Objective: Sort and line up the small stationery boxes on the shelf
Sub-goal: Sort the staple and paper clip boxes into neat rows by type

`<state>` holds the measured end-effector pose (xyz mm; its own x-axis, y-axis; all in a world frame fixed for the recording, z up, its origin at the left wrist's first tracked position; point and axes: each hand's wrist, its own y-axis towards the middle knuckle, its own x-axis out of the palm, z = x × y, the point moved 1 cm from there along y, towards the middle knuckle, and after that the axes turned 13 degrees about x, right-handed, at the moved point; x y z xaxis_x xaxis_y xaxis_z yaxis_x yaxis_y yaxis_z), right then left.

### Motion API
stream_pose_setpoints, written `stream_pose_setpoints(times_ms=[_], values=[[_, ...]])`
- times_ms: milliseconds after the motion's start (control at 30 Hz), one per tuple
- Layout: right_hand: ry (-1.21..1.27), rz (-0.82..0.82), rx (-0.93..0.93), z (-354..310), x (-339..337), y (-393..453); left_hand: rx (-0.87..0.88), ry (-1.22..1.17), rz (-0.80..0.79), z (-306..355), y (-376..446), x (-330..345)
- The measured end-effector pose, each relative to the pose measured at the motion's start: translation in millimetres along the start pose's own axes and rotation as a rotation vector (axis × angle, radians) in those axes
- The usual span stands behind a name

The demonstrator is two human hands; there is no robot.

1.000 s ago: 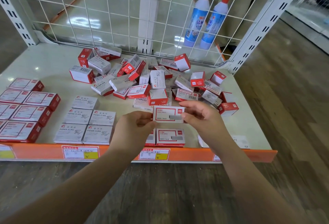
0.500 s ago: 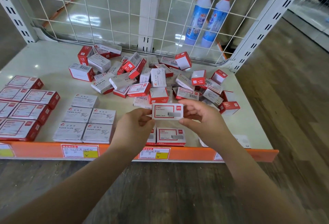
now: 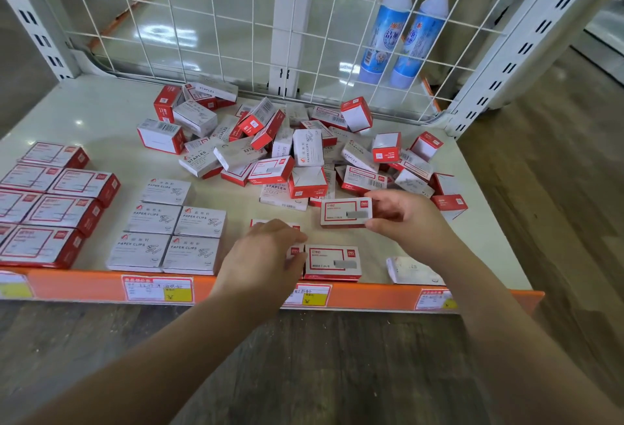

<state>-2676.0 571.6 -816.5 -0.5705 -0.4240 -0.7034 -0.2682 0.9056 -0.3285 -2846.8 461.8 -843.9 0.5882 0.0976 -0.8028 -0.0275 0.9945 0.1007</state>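
Directly ahead, a white shop shelf (image 3: 101, 114) with an orange front edge holds many small stationery boxes. The right hand (image 3: 401, 218) pinches one red-and-white staple box (image 3: 346, 212) by its right end, thumb below and fingers above, holding it flat just above the shelf. Nearer the front edge, a matching staple box on the shelf (image 3: 332, 262) lies flat. The left hand (image 3: 266, 255) rests palm down with relaxed fingers over two more red-and-white boxes beside it, mostly hiding them. To the left, grey paper clip boxes (image 3: 165, 232) lie in neat rows, and further left red-edged boxes (image 3: 50, 198) are lined up too. Behind the hands, a loose heap of unsorted boxes (image 3: 290, 151) sprawls toward a white wire grid (image 3: 216, 19). Two blue bottles with red caps (image 3: 401, 29) stand behind the grid.
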Motion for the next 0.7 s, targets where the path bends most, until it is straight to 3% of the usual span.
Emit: stream_pose_setpoints(times_ms=[333, 533, 700], values=[[-0.156, -0.096, 0.119, 6.7, 6.2, 16.7, 0.137, 0.086, -0.065, -0.5, -2.3, 4.2], [-0.210, 0.048, 0.114, 11.5, 15.0, 24.1, 0.167, 0.116, -0.090, 0.6, -3.5, 3.1], [-0.228, 0.032, 0.090, 3.1, 23.5, 27.2, 0.175, 0.158, -0.110, -2.8, -3.7, 1.5]])
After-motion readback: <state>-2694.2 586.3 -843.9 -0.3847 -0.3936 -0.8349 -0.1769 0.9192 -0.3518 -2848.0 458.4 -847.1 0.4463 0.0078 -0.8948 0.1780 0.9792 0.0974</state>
